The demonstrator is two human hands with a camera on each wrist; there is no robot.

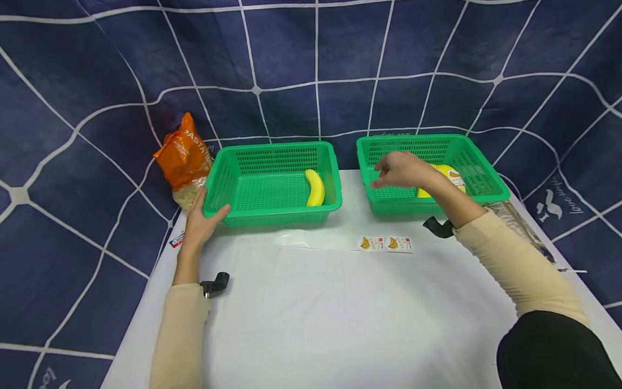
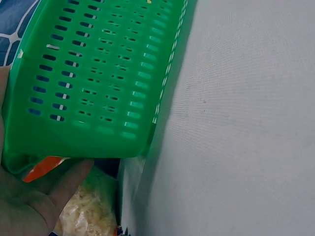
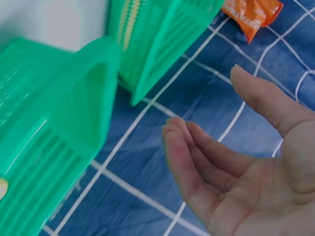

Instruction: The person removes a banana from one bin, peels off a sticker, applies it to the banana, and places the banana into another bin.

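My left hand [image 1: 198, 220] is at the left front corner of the left green basket [image 1: 264, 217], fingers along its side, thumb spread toward the front rim. In the left wrist view this hand [image 2: 29, 201] lies right against the basket corner. A yellow banana [image 1: 316, 188] lies inside that basket at its right. Over the right green basket [image 1: 389, 205] hovers my right hand [image 1: 402, 170], fingers loosely bent. The right wrist view shows the palm of this hand [image 3: 251, 182] with nothing held. Yellow fruit [image 1: 444, 178] with a white label lies in the right basket, partly hidden by my arm.
An orange pasta bag [image 1: 184, 154] stands left of the left basket. A strip with two banana stickers [image 1: 386, 244] lies on the white table [image 1: 311, 313] in front of the baskets. A dark blue grid-patterned cloth [image 1: 286, 48] hangs behind.
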